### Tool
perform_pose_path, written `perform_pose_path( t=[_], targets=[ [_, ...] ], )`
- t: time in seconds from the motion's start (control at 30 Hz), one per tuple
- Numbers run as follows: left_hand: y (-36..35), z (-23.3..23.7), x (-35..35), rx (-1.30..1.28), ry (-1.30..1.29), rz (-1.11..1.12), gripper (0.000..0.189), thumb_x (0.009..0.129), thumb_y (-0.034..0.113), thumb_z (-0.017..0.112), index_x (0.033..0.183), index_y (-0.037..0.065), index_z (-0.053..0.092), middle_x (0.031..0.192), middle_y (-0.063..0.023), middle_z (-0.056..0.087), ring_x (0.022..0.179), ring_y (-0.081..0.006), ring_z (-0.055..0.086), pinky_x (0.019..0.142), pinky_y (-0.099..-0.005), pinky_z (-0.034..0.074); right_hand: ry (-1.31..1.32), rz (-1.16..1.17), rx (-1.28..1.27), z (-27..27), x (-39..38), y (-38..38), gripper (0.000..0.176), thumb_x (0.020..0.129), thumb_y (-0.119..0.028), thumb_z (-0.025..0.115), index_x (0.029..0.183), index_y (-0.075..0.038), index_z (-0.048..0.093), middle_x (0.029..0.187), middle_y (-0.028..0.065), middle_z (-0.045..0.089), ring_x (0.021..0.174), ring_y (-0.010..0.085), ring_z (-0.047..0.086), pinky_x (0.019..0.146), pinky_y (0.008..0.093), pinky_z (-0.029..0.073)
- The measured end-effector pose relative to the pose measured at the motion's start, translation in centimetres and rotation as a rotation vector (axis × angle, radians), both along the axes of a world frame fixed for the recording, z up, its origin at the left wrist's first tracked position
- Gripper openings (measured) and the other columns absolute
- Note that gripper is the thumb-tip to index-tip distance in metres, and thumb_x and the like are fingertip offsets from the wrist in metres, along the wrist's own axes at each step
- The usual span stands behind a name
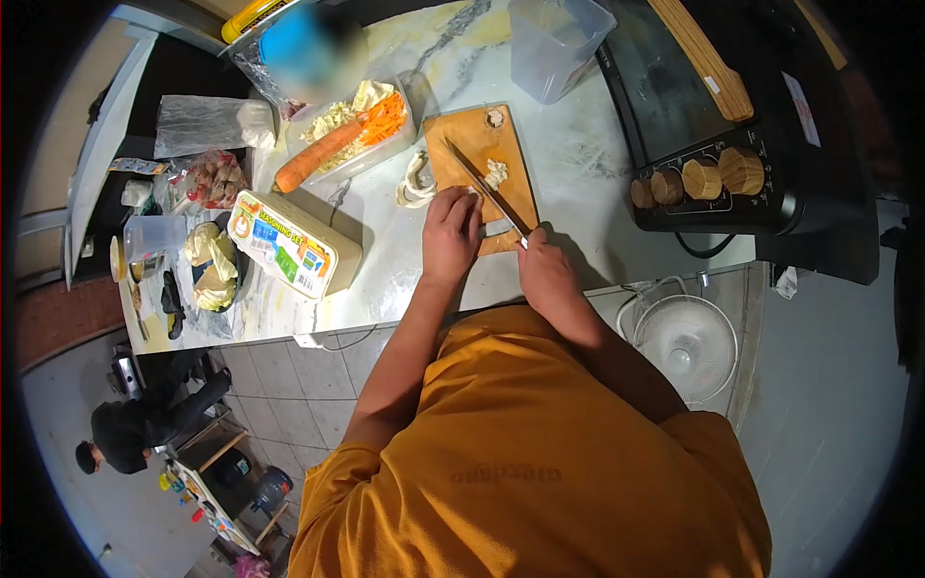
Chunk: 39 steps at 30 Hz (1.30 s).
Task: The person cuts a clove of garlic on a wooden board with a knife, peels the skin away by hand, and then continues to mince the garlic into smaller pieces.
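Observation:
My right hand (547,270) grips the handle of a kitchen knife (488,189), whose long blade points up and left across the wooden cutting board (515,159). My left hand (451,226) is beside the blade at the board's left edge, its fingers curled; a small pale bit shows at the fingertips, too hidden to name. Right of the blade lies a small heap of chopped pale pieces (496,174). A small round pale item (495,118) sits at the board's far edge. White peel-like strips (416,181) lie on the counter, left of the board.
A carrot (318,156) lies across a plastic tub (403,138) of shredded carrot and cabbage. Nearby are a seasoning set box (289,246), cabbage (210,265) and a bag (214,180). An empty clear container (554,58) and black oven (694,144) stand right. Another person (135,429) is behind left.

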<state>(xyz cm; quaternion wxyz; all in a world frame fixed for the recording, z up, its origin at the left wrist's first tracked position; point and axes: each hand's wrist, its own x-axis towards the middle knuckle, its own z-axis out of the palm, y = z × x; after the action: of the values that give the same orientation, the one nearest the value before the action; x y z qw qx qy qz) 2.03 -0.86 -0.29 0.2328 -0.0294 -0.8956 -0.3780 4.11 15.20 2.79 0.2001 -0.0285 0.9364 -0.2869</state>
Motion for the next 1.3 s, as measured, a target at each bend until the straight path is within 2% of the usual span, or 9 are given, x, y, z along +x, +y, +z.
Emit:
perform_pose_path(
  t=[0.4, 1.07, 1.17, 1.23, 1.3],
  targets=[
    [-0.4, 0.2, 0.0, -0.009, -0.007, -0.028, 0.018, 0.080, -0.004, 0.065, 0.098, -0.003, 0.064, 0.100, -0.0171, 0.063, 0.097, -0.0340, 0.060, 0.084, -0.0390, 0.050, 0.027, 0.014, -0.047, 0.9, -0.2, 0.0, 0.030, 0.097, -0.025, 0.048, 0.097, 0.005, 0.046, 0.075, 0.0279, 0.062, 0.074, 0.0477, 0.061, 0.067, 0.0541, 0.048],
    [-0.4, -0.1, -0.1, -0.028, 0.052, 0.018, 0.010, 0.076, -0.006, 0.067, 0.085, -0.001, 0.064, 0.088, -0.0142, 0.065, 0.092, -0.0326, 0.062, 0.081, -0.0384, 0.051, 0.013, 0.033, -0.044, 0.7, 0.1, -0.6, 0.028, 0.096, -0.023, 0.049, 0.096, 0.005, 0.045, 0.074, 0.0280, 0.061, 0.074, 0.0472, 0.061, 0.067, 0.0537, 0.048],
    [-0.6, -0.2, -0.1, -0.008, 0.043, -0.010, 0.010, 0.076, -0.006, 0.067, 0.085, -0.001, 0.064, 0.088, -0.0138, 0.065, 0.093, -0.0328, 0.062, 0.082, -0.0387, 0.051, 0.013, 0.034, -0.029, 0.6, 0.1, -0.8, 0.028, 0.097, -0.023, 0.049, 0.097, 0.005, 0.044, 0.075, 0.0283, 0.062, 0.074, 0.0475, 0.061, 0.067, 0.0538, 0.048],
    [-0.6, -0.3, -0.1, -0.014, 0.034, -0.008, 0.011, 0.076, -0.006, 0.067, 0.085, -0.001, 0.064, 0.089, -0.0136, 0.065, 0.094, -0.0328, 0.062, 0.083, -0.0386, 0.051, -0.056, 0.025, -0.010, 1.1, -0.1, -0.9, 0.028, 0.097, -0.023, 0.048, 0.096, 0.004, 0.044, 0.082, 0.0295, 0.063, 0.081, 0.0470, 0.062, 0.072, 0.0525, 0.050],
    [-0.5, -0.5, -0.1, -0.015, 0.028, -0.006, 0.011, 0.076, -0.007, 0.067, 0.085, -0.001, 0.065, 0.089, -0.0134, 0.066, 0.094, -0.0328, 0.062, 0.083, -0.0385, 0.051, -0.052, 0.026, -0.009, 0.6, -0.1, -0.9, 0.028, 0.097, -0.023, 0.048, 0.096, 0.004, 0.043, 0.079, 0.0288, 0.062, 0.078, 0.0472, 0.061, 0.069, 0.0531, 0.049]
  ],
)
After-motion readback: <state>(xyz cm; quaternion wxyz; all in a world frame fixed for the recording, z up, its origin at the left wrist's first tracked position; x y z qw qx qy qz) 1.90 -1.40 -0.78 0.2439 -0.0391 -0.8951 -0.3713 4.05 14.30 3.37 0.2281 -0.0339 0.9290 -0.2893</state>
